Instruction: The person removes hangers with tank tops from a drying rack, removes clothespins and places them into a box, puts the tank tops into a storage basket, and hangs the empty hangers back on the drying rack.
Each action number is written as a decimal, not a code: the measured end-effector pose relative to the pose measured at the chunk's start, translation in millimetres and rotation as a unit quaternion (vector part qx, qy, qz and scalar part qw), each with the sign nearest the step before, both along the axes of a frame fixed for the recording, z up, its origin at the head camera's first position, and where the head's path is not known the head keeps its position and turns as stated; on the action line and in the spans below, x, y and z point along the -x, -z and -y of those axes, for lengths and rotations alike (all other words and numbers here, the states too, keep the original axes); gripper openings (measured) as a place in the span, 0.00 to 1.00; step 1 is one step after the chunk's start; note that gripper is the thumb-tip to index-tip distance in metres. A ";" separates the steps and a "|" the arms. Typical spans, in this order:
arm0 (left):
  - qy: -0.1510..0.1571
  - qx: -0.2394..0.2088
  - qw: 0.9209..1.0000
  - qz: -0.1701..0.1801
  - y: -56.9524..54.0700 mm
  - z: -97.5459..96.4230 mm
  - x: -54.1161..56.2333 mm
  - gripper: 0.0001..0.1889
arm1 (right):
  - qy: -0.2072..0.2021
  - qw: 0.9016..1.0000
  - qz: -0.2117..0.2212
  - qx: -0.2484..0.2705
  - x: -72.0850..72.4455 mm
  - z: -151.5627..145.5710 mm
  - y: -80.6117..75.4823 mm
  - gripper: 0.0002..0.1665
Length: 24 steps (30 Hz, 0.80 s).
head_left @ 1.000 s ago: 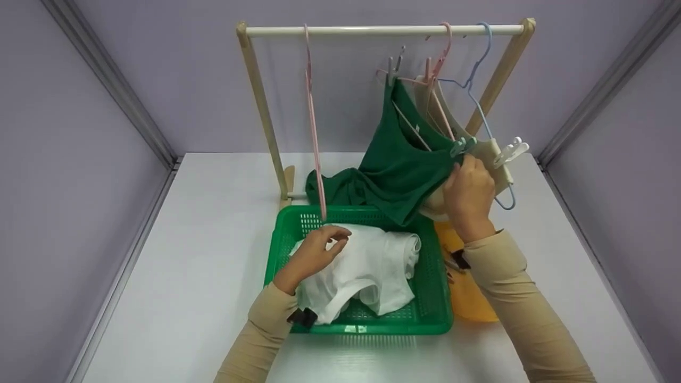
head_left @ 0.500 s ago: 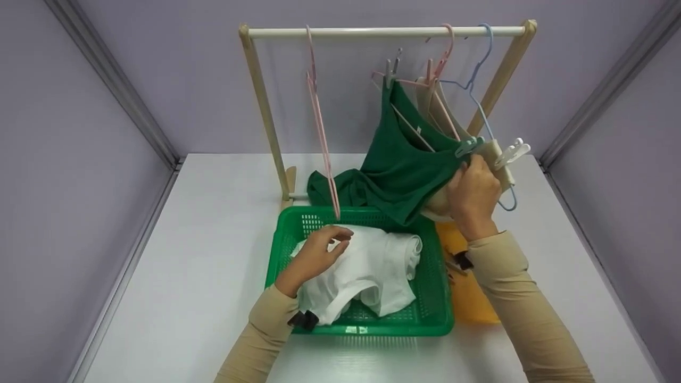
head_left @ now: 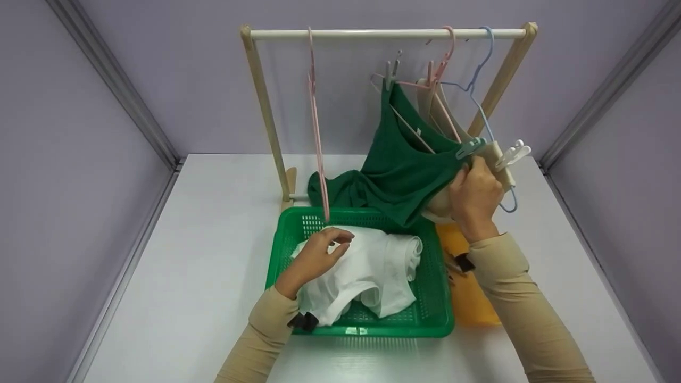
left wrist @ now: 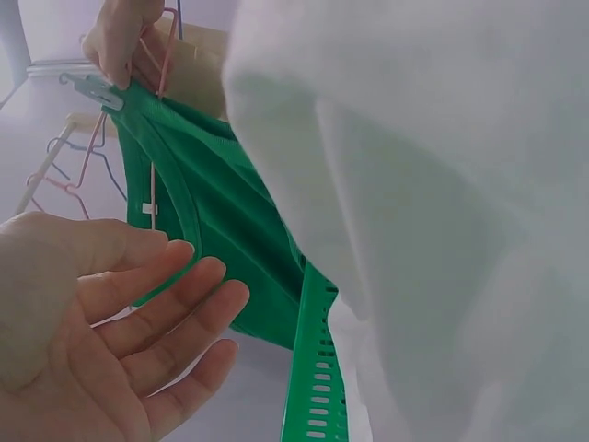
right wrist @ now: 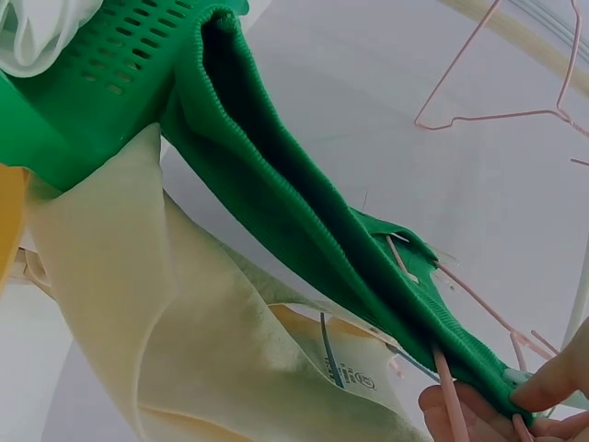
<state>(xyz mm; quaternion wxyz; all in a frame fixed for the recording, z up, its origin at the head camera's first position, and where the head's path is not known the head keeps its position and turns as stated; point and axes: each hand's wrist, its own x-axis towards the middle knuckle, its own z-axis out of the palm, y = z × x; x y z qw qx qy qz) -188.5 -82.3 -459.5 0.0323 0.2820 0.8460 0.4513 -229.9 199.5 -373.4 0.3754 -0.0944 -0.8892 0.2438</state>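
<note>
A green tank top (head_left: 409,165) hangs on a pink hanger (head_left: 398,116) at the rack's right half. A grey clothespin (head_left: 389,74) clips one shoulder; a grey-green clothespin (head_left: 471,147) sits on the other. Just below that second clothespin my right hand (head_left: 476,189) pinches the tank top's shoulder. The right wrist view shows thumb and fingers (right wrist: 557,373) on the green cloth beside the pink hanger. My left hand (head_left: 319,252) hovers over white clothing (head_left: 367,260) in the green basket (head_left: 447,319), its fingers loosely bent and holding nothing.
Behind the tank top, a beige garment (right wrist: 212,322) hangs on a blue hanger (head_left: 481,114) with a white clothespin (head_left: 513,154). A bare pink hanger (head_left: 318,143) hangs left on the rack's rail (head_left: 362,34). An orange container (head_left: 473,298) with clothespins stands right of the basket.
My right hand has shifted slightly right with the tank top's shoulder and its clothespin. The bare pink hanger swings right, then back left. My left hand stays almost still.
</note>
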 end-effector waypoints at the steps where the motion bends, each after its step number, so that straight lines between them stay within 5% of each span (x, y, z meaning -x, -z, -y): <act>1: 0.000 0.000 1.000 0.001 0.0 -0.2 0.0 0.13 | 0.001 1.000 0.002 0.001 0.1 -0.4 -0.1 0.14; 24: -0.006 -0.001 1.000 0.016 0.5 -1.5 0.5 0.13 | -0.015 1.000 -0.003 0.013 -1.6 -1.5 -5.5 0.15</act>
